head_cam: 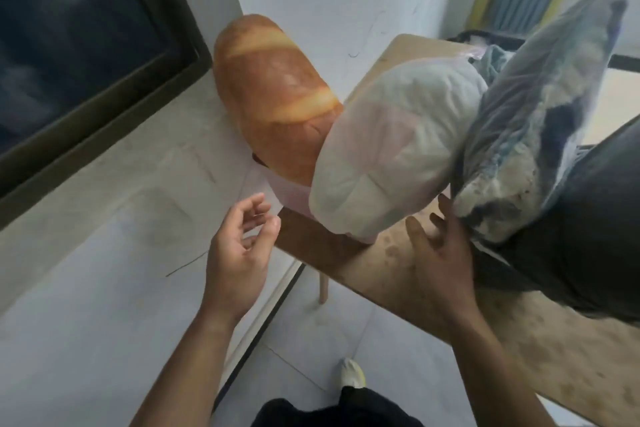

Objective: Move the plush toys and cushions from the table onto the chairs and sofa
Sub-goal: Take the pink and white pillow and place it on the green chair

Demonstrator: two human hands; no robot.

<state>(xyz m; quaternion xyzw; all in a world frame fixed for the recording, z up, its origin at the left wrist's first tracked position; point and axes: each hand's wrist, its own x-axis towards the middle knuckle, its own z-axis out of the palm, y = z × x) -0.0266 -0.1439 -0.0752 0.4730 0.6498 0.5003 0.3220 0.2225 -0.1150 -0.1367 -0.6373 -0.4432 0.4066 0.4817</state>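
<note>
Wooden counter (381,263) carries the whole pile from where I'm watching, and it's crowded along the wall side. At the far corner a loaf-shaped cushion (277,94) leans on end against the white wall, which I judge is simply what keeps it from rolling off the edge. Pressed against it is a white cushion in a clear bag (391,152), its near end overhanging the counter's rim. Beside that, a grey-and-white plush in a plastic bag (540,128) stands tilted against a dark bundle (581,229) on the right; I can't tell what that bundle is.

My left hand (239,246) hovers off the counter's corner, palm turned toward the pile, fingers (258,206) loosely curled and apart, holding nothing and touching nothing. My right hand (440,246) is over the counter, fingers (445,208) spread, their tips right at the lower end of the bagged plush and by the white cushion; whether they actually press on the plastic I cannot tell. Neither hand has closed on anything, so I read this as reaching in for the next item, with nothing yet lifted toward chairs or sofa, which are out of view.
</note>
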